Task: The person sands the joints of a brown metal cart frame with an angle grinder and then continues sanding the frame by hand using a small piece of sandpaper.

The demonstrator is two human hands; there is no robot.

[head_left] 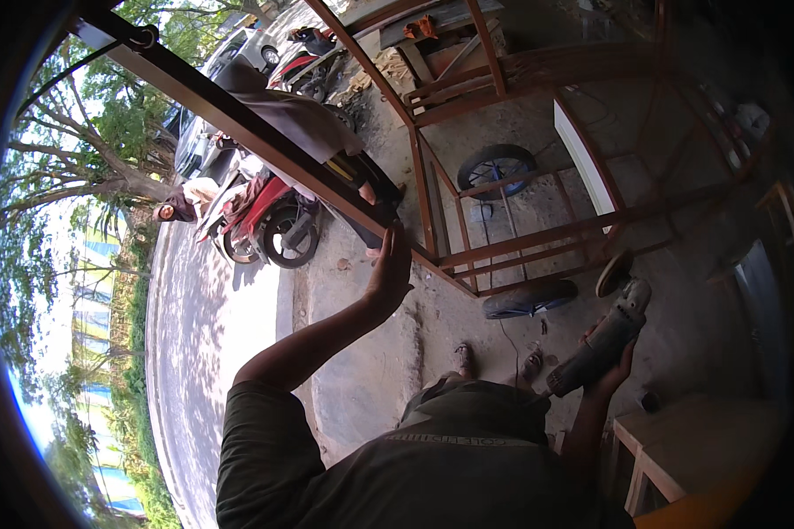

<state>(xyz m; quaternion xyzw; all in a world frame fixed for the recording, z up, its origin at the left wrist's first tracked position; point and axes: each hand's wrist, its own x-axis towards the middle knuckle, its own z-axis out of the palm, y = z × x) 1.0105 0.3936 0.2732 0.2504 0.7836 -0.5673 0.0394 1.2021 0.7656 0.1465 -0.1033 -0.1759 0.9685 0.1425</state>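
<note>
My left hand (391, 275) is raised against a thick brown metal beam (265, 132), with its fingertips at the beam's near end. This beam belongs to a large brown metal frame (538, 251) that stands in front of me. Lower on the right, my right hand (616, 375) is wrapped round the body of a dark angle grinder (598, 342). The round disc (614, 274) of the grinder points up and away from me, close to the frame's lower bars. Part of the right hand is hidden behind the grinder.
Two black wheels with blue spokes, one far (496, 169) and one near (529, 300), sit by the frame. A white panel (582, 159) leans within it. A wooden table (692, 441) is at lower right. Beyond the beam are a person (295, 123) and a red motorcycle (265, 207).
</note>
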